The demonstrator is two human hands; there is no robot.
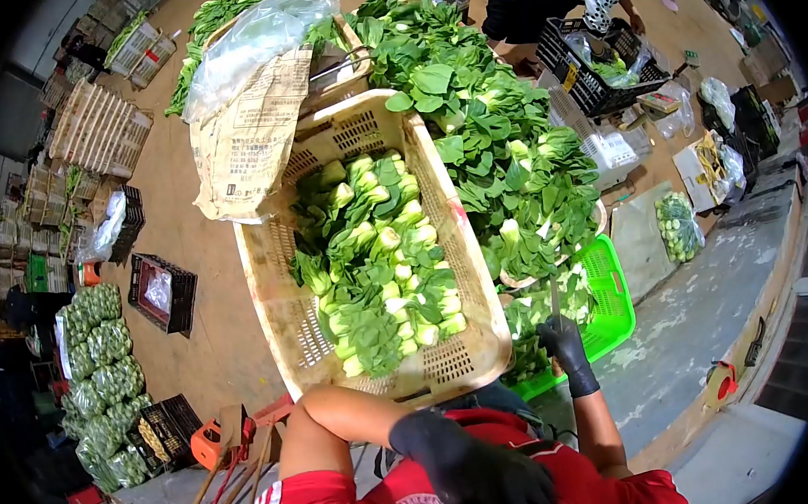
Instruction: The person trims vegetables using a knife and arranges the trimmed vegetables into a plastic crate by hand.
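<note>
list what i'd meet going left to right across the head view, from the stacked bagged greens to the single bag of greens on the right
stacked bagged greens → black crate with clear plastic inside → cream basket → gloved right hand → single bag of greens

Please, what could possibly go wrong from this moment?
The right hand grips what looks like a knife close to the heap of leafy greens, so a slip might damage leaves or cut the glove. The heap rises loosely beside the cream crate, so some bunches could tumble off.
</note>
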